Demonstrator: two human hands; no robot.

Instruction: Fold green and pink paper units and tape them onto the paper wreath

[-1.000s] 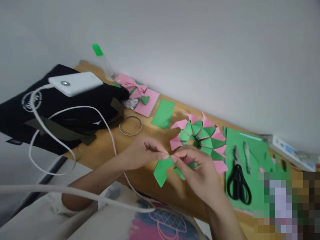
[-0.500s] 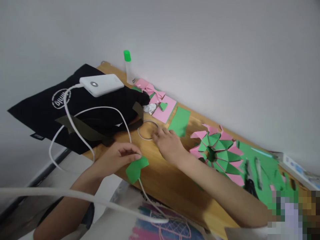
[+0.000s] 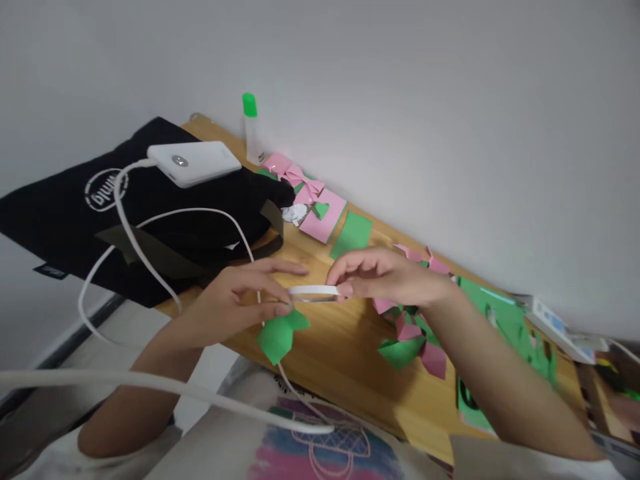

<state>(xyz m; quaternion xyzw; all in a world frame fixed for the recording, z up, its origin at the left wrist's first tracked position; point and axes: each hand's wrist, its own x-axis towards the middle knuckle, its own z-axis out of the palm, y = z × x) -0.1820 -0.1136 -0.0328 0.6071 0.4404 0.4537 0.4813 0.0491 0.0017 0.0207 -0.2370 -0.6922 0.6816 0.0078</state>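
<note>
My right hand (image 3: 380,275) pinches a thin white tape ring (image 3: 314,292) and holds it flat above the wooden table (image 3: 345,360). My left hand (image 3: 240,297) meets the ring's other side with its fingertips while pinching a folded green paper piece (image 3: 280,333) that hangs below it. The pink and green folded paper wreath (image 3: 415,330) lies behind and under my right forearm, partly hidden.
A black tote bag (image 3: 100,220) with a white power bank (image 3: 193,162) and looping white cable (image 3: 165,280) fills the left. A green-capped glue stick (image 3: 251,130), pink folds (image 3: 305,190) and a green paper square (image 3: 353,235) sit by the wall. Green sheets (image 3: 505,313) lie at right.
My right hand picked the tape ring off the table and brought it toward me to meet my left hand, which still holds the green piece. The view shifted slightly.
</note>
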